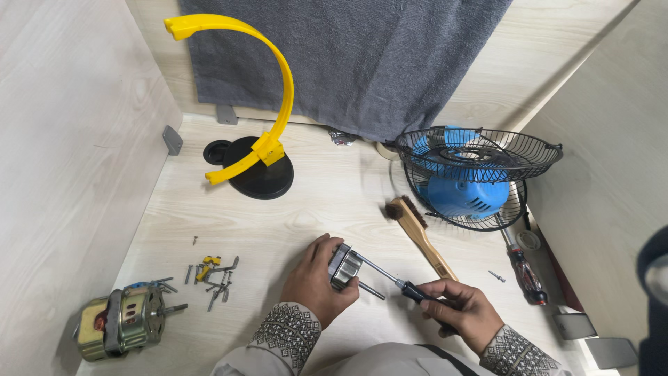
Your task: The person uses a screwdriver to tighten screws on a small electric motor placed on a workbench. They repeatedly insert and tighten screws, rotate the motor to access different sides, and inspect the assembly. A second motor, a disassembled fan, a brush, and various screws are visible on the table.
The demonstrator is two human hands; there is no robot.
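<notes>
Item: grey metal motor part [344,267], grasped by left hand [316,280] above desk [313,202], right hand [456,311] clenching screwdriver [396,280] tip-in; loose screws [209,275] out, motor [120,323] aside, fastening seemingly unfinished.

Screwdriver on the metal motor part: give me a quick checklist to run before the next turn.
1. Left hand grips the metal motor part: ok.
2. Right hand wraps the screwdriver handle: ok.
3. Screwdriver tip seated in a screw head: cannot tell, the part hides it.
4. Wooden brush lies apart from both hands: ok.
5. Loose screws gathered in one cluster on the table, left of the left hand: ok.
6. Second screwdriver lies beside the fan cage, off the work spot: ok.
</notes>
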